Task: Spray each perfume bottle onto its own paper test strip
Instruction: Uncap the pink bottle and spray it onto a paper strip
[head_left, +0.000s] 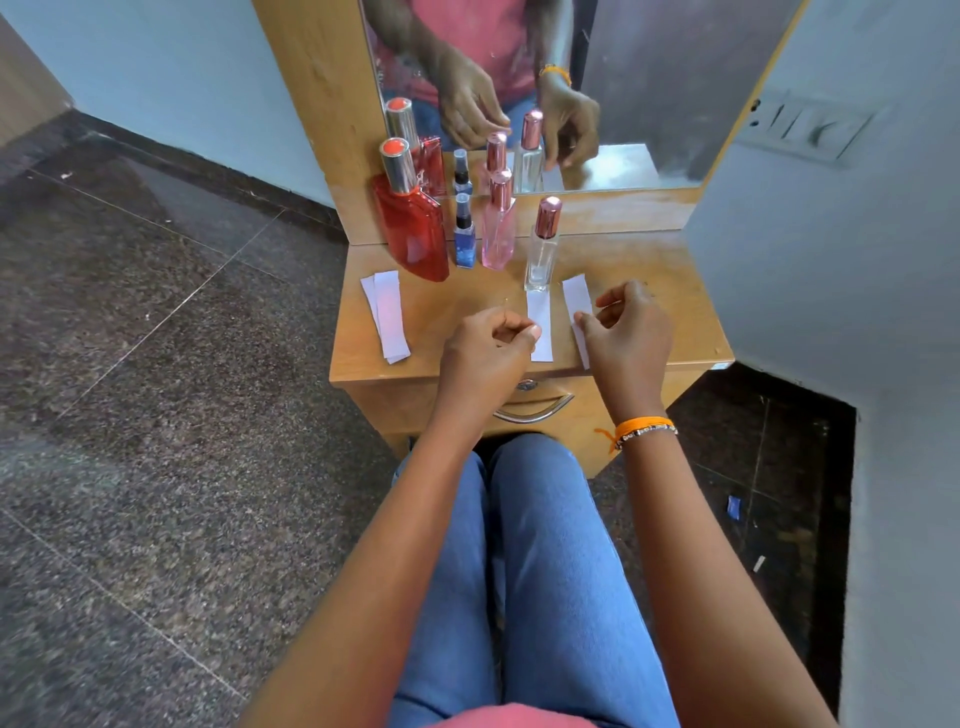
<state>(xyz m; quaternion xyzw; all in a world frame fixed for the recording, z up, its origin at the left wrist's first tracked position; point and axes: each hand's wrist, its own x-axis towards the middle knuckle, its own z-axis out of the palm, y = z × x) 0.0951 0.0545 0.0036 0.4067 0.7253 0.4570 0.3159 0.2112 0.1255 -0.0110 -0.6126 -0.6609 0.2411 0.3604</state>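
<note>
Four perfume bottles stand at the back of the wooden dresser top (452, 306): a big red bottle (410, 228), a small blue bottle (464, 234), a pink bottle (498, 228) and a clear bottle (543, 249) with a rose cap, nearest me. In front of the clear bottle lies a white paper strip (540, 317); my left hand (488, 353) has curled fingers, and its thumb and forefinger pinch that strip's left edge. My right hand (626, 332) pinches a second strip (576, 299) just to the right. Two overlapping strips (389, 312) lie at the left.
A mirror (649, 78) behind the bottles reflects them and my hands. The dresser has a drawer with a metal handle (535, 410) above my knees. A wall with a switch plate (800, 127) stands close on the right; granite floor lies to the left.
</note>
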